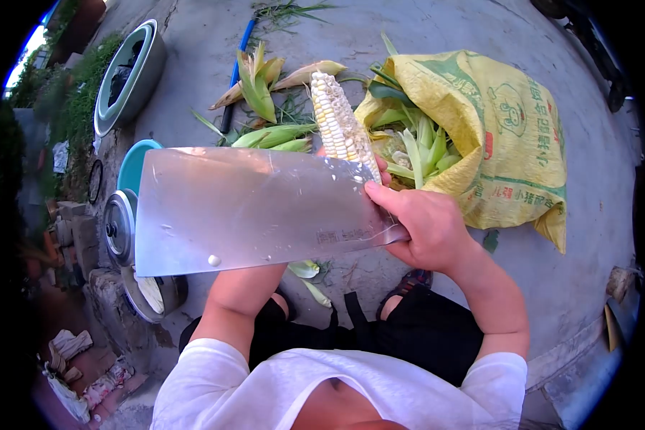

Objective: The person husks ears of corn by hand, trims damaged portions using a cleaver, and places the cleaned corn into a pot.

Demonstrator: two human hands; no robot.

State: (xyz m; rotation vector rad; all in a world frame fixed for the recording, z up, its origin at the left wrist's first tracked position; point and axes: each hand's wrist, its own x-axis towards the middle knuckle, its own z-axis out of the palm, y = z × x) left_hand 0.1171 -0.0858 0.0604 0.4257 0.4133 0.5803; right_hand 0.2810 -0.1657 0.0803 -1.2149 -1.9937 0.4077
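A broad cleaver lies across the middle of the view, its blade pointing left, with my right hand closed around the handle end. A few white kernel bits cling to the blade. Just beyond it stands a corn cob, tilted, with rows of pale kernels on its left and a rough, stripped strip on its right. My left hand grips the cob's lower end; the blade hides most of it, leaving only fingertips at the cob's sides. My right thumb is close to the cob's base.
On the right, a yellow woven sack spills green husks. More husked leaves and a blue-handled tool lie ahead. Basins, a teal bowl and a lidded pot line the left.
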